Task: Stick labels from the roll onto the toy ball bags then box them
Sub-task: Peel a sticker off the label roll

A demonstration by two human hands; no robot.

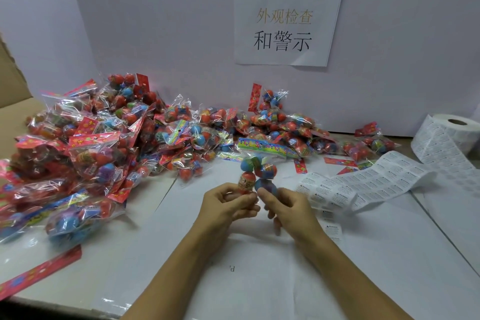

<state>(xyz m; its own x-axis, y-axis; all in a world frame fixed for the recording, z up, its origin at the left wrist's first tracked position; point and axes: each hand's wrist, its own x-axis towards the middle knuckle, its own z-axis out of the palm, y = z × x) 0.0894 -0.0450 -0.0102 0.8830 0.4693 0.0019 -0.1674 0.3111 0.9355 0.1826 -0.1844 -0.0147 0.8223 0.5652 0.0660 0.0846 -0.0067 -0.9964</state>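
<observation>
- Head view: at frame centre, the left hand [228, 201] and the right hand [288, 205] hold one toy ball bag [257, 173] upright between them, above the white table [259, 280]; each hand's curled fingers pinch the bag's lower end.
- The bag's header card [265, 147] points toward the top of the frame.
- A pile of bags [109, 143] fills the left and middle.
- The label roll [452, 135] stands at the right edge, its strip [368, 184] trailing toward centre.
- A printed sign [285, 24] hangs on the wall, upper centre.
</observation>
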